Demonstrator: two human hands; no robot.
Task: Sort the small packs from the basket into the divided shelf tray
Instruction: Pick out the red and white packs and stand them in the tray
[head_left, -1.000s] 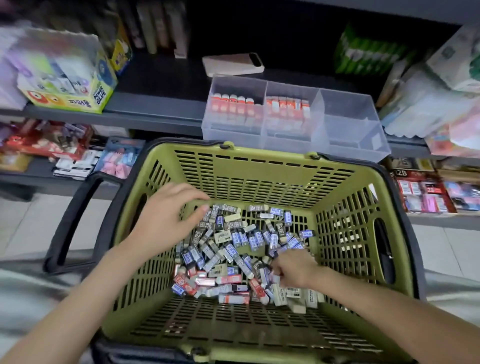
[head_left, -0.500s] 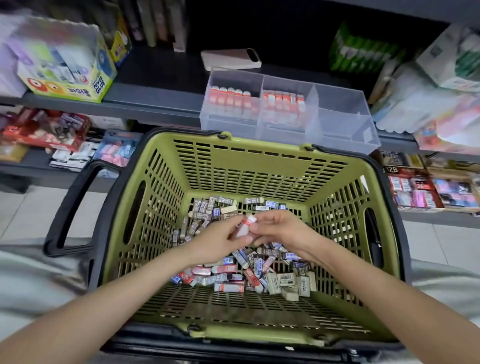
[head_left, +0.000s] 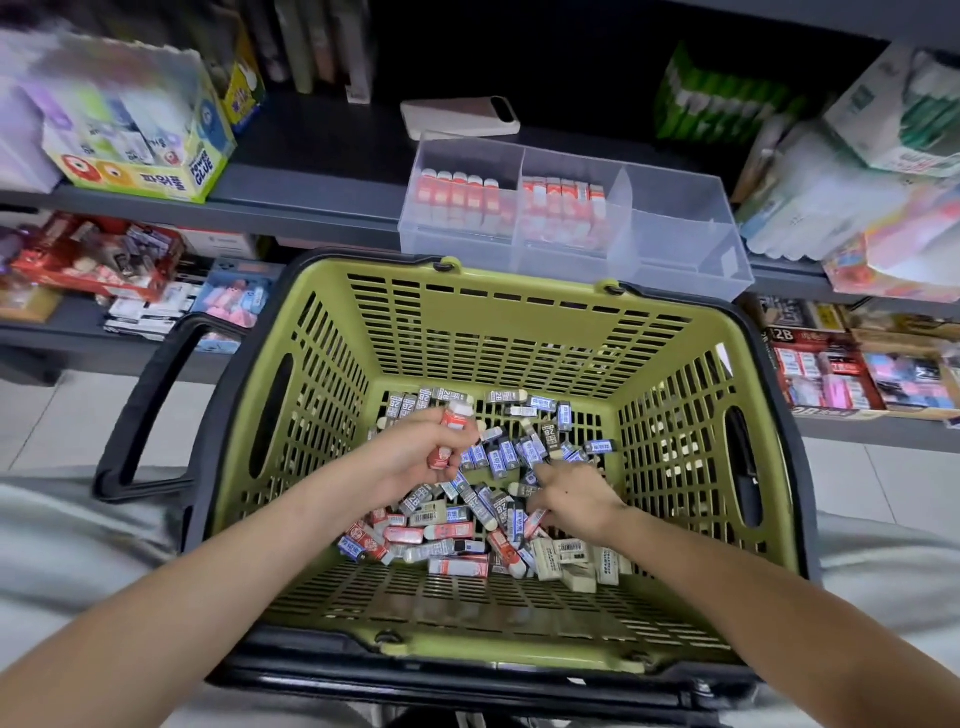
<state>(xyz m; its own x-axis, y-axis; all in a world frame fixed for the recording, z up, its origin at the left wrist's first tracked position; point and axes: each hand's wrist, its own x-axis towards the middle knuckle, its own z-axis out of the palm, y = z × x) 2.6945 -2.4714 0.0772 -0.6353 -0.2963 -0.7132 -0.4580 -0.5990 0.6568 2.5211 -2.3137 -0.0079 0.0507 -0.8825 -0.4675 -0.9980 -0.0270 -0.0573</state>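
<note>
Red pack (head_left: 453, 420) in curled left hand (head_left: 410, 460)

A bright box (head_left: 140, 140) with "POWER GLUE" printed on it is set on the dark shelf (head_left: 291, 208) at the left. A flat white case (head_left: 460, 117) is laid further back on the same shelf. Green packs (head_left: 727, 98) are stacked at the back right, and white wrapped goods (head_left: 831, 202) are piled near them. Lower down, a red box (head_left: 93, 254) is kept at the left and a box marked "2B" (head_left: 826, 374) at the right. Pale floor tiles (head_left: 62, 415) are seen below.
</note>
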